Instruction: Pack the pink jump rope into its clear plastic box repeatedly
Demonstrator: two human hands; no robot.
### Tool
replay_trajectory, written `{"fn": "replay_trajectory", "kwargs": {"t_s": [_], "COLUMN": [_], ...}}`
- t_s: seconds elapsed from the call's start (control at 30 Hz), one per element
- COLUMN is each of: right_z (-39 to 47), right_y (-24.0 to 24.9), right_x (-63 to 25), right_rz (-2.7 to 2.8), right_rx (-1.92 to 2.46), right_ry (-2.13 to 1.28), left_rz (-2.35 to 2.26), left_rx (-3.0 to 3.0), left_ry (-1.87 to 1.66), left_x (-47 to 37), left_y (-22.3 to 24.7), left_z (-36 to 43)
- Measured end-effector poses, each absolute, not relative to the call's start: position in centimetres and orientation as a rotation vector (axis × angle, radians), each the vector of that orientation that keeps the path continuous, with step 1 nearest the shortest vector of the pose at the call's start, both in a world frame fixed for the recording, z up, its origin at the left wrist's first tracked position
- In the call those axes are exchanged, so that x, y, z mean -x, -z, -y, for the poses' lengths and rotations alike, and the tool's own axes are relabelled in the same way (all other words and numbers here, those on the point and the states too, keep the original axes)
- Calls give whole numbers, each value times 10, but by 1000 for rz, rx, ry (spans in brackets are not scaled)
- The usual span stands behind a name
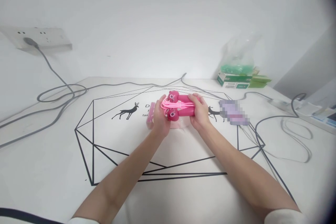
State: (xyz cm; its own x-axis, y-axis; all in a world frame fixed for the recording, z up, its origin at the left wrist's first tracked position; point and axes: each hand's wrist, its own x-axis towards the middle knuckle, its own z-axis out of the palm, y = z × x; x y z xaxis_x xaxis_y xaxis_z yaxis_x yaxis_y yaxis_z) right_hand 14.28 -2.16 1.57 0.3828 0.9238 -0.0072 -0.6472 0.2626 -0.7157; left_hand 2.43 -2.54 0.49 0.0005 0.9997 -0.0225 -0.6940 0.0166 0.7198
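A pink jump rope with two dark pink, animal-headed handles and a bundled light pink cord is held up over the table. My left hand grips its left end, by the round heads. Around the right ends of both handles, my right hand is closed. The handles lie side by side, pointing left and right, with the cord between them. Behind and below my left hand sits a pink, partly see-through box, mostly hidden by the hand.
The white table has black line and deer prints. A blurred-out purple item lies to the right. Grey cables loop at left and right. Green-white boxes with a plastic bag stand at the back right. A wall socket is at left.
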Motion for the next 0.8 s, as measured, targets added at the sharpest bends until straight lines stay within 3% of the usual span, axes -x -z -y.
{"fn": "replay_trajectory", "kwargs": {"t_s": [0.3,0.8], "right_z": [12,12], "right_y": [-12,-6], "right_x": [-156,-164], "right_rz": [279,490], "right_rx": [825,911], "right_ry": [-1079,-1249], "left_rz": [-711,-657], "left_rx": [-890,-1192], "left_ry": [-1350,-1269], "left_x": [-24,-14], "left_y": [-1,12], "left_z": [29,25]}}
